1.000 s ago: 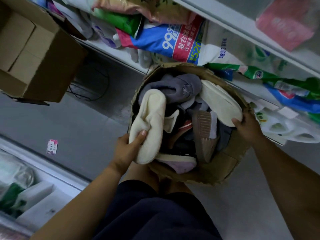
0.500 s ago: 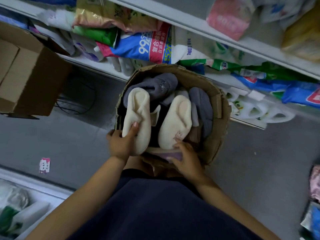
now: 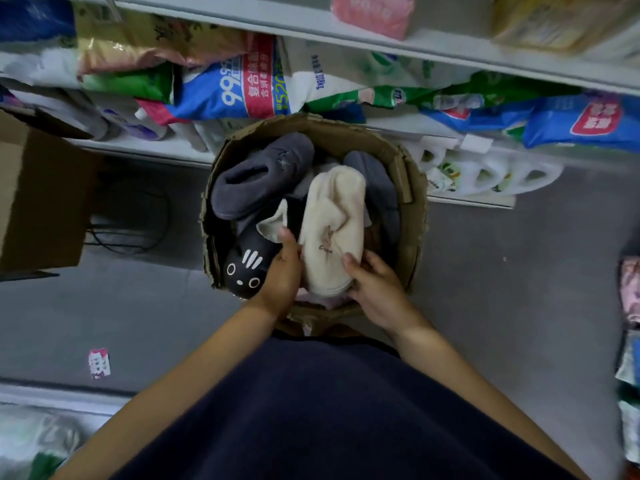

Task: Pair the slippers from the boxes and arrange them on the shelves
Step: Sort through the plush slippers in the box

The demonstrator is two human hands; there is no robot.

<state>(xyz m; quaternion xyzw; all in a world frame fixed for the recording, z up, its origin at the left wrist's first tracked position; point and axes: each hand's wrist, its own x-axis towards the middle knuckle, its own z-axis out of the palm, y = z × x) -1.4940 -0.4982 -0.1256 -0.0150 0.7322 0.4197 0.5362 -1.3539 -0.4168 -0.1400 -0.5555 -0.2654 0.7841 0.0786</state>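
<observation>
Cream slippers (image 3: pixel 330 233) now together within box (image 3: pixel 414 216)

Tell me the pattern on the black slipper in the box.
Black slipper: white cat face, ring eyes, three stripes. Head view.

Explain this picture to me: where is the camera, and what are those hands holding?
No machine here: a person wears a wide-angle camera on the head, so the view looks down at their own hands. Before white shelves stacked with bags is a brown cardboard box full of slippers. The left hand and right hand grip cream plush slippers, seemingly two pressed together, from either side. Also in the box lie a dark grey plush slipper and a black slipper with a white cat face.
</observation>
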